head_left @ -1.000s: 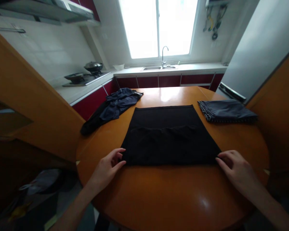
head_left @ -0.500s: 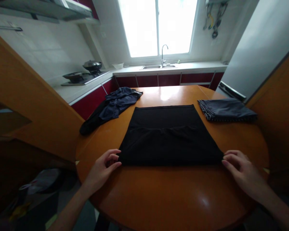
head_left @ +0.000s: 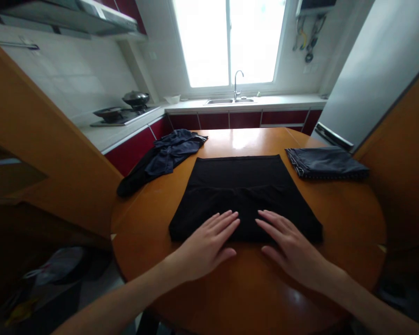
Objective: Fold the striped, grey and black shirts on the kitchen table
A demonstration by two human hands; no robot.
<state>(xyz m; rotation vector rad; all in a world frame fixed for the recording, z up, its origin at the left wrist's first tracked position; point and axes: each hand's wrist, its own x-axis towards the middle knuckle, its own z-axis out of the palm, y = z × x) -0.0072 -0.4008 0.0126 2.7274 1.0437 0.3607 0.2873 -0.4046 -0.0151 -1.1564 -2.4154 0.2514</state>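
Note:
A black folded garment (head_left: pixel 237 172) lies flat on the wooden table (head_left: pixel 244 288), its near part doubled over so that an edge runs across its middle. My left hand (head_left: pixel 209 242) rests over the garment's near edge, left of centre, with fingers stretched out. To the right of centre, my right hand (head_left: pixel 289 242) mirrors it, palm down and fingers extended. Both hands hold nothing; the fingertips lie on or just over the black cloth, with the thumbs nearer to me. Exactly what kind of garment it is, I cannot tell.
A crumpled pile of dark clothes (head_left: pixel 171 153) lies at the table's far left, partly over the edge. A neatly folded grey-blue garment (head_left: pixel 330 163) sits at the far right. Beyond are a counter with a sink (head_left: pixel 219 101), a stove with pans (head_left: pixel 136 98), and a fridge (head_left: pixel 366 70).
Both hands have let go of the garment's near corners and moved inward to its near middle, fingers now stretched out. The garment stays in place.

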